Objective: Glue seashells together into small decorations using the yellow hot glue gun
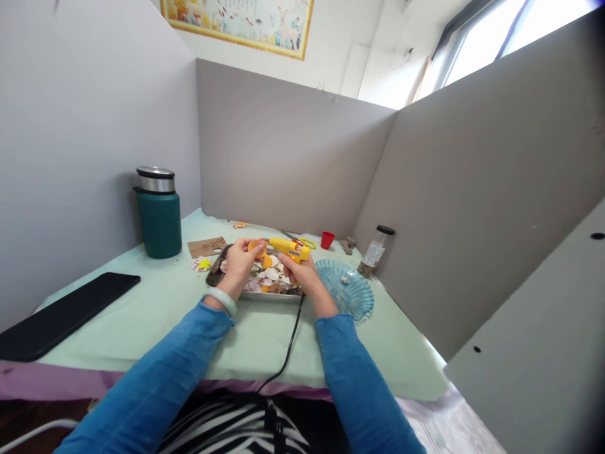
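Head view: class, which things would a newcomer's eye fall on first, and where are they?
The bright yellow glue gun probably stands out first, held in the right hand near the middle, by a shallow tray of pale and orange pieces. Next might come the tall dark green flask at the left and the ribbed blue plate right of the tray.

Brightness adequate. Daylight is strongest at upper right, where I find the window (491, 45) blown out to white with a blue-violet fringe. The left partition (94, 113) reads pale, the right partition (472, 189) shaded. Soft shadow noted beside the green flask (159, 224). Desk (265, 337) evenly lit. Wide-angle distortion slants the partitions; right-hand corners darken. Small pale pieces (271, 274) lack crisp detail.
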Demonstrator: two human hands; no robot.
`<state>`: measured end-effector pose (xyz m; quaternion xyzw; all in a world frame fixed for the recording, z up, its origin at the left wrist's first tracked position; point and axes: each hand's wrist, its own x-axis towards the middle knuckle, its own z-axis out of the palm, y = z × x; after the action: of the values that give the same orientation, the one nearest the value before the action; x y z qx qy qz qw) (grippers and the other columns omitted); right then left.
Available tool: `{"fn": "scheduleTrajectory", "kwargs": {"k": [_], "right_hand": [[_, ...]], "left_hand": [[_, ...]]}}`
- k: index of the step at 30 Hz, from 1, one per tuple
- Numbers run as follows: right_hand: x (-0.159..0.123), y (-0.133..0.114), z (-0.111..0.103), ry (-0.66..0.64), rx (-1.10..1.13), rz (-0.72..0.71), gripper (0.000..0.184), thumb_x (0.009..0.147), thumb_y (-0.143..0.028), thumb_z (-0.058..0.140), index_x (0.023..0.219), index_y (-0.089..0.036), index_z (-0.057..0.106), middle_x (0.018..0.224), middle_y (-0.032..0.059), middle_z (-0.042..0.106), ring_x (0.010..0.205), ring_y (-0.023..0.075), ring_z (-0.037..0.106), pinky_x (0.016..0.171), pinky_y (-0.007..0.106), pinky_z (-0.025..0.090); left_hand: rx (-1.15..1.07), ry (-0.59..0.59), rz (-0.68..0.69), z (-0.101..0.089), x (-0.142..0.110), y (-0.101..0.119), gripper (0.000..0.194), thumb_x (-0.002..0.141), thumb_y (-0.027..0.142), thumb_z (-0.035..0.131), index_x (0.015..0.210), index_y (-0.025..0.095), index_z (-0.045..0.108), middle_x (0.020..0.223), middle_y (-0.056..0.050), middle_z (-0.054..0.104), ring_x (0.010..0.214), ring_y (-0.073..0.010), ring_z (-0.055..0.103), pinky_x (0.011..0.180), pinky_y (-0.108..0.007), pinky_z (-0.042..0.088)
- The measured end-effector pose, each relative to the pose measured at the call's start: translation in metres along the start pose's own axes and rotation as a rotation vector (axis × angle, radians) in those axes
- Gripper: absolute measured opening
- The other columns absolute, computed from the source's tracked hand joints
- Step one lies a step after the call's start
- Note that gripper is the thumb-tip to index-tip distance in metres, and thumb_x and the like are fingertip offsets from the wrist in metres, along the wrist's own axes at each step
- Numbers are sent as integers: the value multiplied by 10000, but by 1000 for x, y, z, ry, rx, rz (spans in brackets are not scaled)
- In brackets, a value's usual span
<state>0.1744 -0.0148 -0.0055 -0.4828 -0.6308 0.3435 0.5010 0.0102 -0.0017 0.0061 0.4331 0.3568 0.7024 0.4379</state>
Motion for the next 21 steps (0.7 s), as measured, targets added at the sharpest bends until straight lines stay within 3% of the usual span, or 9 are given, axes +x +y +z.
{"fn": "scheduleTrajectory", "kwargs": {"k": [21], "right_hand": [[-1,-1,1,-16,-2,-12,482,764,-577,668,500,-195,540,438,-17,506,379,84,420,415,232,334]], "left_hand": [[9,4,-4,-1,1,-1,449,522,355,875,804,132,606,743,-39,663,610,-142,608,581,-265,485]]}}
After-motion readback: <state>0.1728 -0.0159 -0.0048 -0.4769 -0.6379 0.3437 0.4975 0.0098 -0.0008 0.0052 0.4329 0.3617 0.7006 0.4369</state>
